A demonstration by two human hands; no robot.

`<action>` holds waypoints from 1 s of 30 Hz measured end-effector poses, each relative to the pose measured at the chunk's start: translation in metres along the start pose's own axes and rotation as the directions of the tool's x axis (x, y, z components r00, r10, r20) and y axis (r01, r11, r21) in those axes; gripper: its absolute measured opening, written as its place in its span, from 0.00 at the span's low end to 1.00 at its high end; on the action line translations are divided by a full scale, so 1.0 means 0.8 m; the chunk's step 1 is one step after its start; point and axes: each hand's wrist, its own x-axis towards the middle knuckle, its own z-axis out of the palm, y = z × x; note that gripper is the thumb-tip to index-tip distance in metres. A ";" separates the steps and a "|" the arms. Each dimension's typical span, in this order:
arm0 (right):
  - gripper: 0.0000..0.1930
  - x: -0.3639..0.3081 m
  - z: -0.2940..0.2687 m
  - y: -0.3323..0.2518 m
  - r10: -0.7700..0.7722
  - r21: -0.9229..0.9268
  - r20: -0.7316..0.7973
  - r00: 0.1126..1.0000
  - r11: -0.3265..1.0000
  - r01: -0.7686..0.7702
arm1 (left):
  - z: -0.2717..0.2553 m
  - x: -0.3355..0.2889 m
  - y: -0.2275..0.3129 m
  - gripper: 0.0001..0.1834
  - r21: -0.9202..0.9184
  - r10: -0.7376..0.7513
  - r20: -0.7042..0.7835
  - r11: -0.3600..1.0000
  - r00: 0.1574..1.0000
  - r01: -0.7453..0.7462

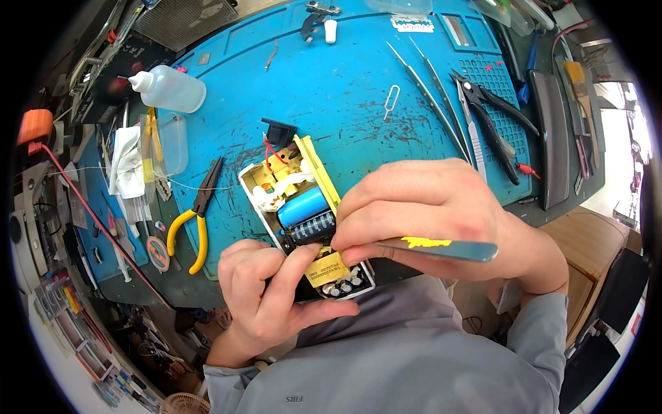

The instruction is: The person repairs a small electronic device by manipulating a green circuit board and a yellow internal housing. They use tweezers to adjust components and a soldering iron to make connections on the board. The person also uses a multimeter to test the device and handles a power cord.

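Honestly, your right hand pinches a flat metal tool, your left hand clasps the open power supply mid-frame; the tip's hidden, so a slip could gouge that yellow-wrapped transformer or nick the black capacitor.

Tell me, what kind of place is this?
It looks like an electronics repair workshop: there's a blue work mat, yellow-handled pliers, and an opened box packed with electronic parts.
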 end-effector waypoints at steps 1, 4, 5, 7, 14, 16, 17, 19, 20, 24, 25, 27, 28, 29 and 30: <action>0.10 0.000 -0.001 0.000 -0.006 -0.008 0.003 1.000 1.000 0.006 | 0.000 0.000 0.000 0.38 -0.001 -0.001 0.001 1.000 1.000 0.001; 0.10 0.001 -0.002 -0.001 -0.017 -0.027 0.006 1.000 0.999 0.017 | 0.000 0.000 0.000 0.38 -0.003 -0.005 0.003 1.000 1.000 0.005; 0.10 0.001 -0.002 0.000 -0.022 -0.028 0.005 1.000 0.999 0.023 | 0.000 0.000 0.000 0.38 -0.002 -0.004 0.004 1.000 1.000 0.004; 0.10 0.001 -0.001 0.001 -0.029 -0.026 0.004 1.000 0.999 0.029 | 0.000 0.000 0.001 0.38 0.002 -0.005 0.005 1.000 1.000 0.005; 0.10 0.002 -0.002 0.000 -0.013 0.001 0.005 1.000 1.000 0.013 | 0.000 0.000 0.000 0.38 0.002 -0.005 0.009 1.000 1.000 0.005; 0.10 0.002 -0.002 0.000 -0.010 0.003 0.005 1.000 1.000 0.010 | 0.000 -0.001 0.001 0.38 0.002 -0.005 0.008 1.000 1.000 0.005; 0.10 0.003 -0.002 -0.001 -0.009 0.007 -0.001 1.000 1.000 0.009 | 0.000 0.000 0.001 0.37 0.002 -0.006 0.009 1.000 1.000 0.006; 0.10 0.002 -0.002 -0.002 -0.003 0.002 0.003 1.000 1.000 0.003 | 0.000 0.000 0.001 0.37 0.004 -0.008 0.011 1.000 1.000 0.008; 0.10 0.002 -0.004 -0.004 0.002 -0.007 0.014 1.000 1.000 -0.002 | -0.001 0.000 0.001 0.37 0.004 -0.007 0.010 1.000 1.000 0.006; 0.11 0.001 -0.004 -0.004 -0.006 -0.042 0.024 1.000 0.999 0.007 | 0.000 0.000 0.001 0.37 0.006 -0.001 0.008 1.000 1.000 0.001; 0.10 0.001 -0.004 -0.004 -0.006 -0.053 0.024 1.000 0.999 0.008 | 0.000 0.000 0.001 0.37 0.008 0.001 0.007 1.000 1.000 -0.001; 0.10 0.000 -0.004 -0.005 -0.002 -0.074 0.020 1.000 0.997 0.004 | 0.000 0.000 0.000 0.37 0.004 0.000 0.010 1.000 1.000 0.000; 0.10 0.000 -0.004 -0.006 -0.002 -0.081 0.016 1.000 0.997 0.004 | 0.000 -0.001 0.000 0.37 0.002 -0.003 0.011 1.000 1.000 0.003; 0.10 -0.001 -0.004 -0.005 -0.007 -0.084 0.006 1.000 0.996 0.007 | 0.000 -0.001 0.000 0.37 0.002 -0.002 0.012 1.000 1.000 0.002; 0.10 -0.001 -0.003 -0.004 -0.011 -0.087 -0.003 1.000 0.996 0.011 | -0.001 -0.001 0.000 0.37 0.001 -0.001 0.014 1.000 1.000 0.001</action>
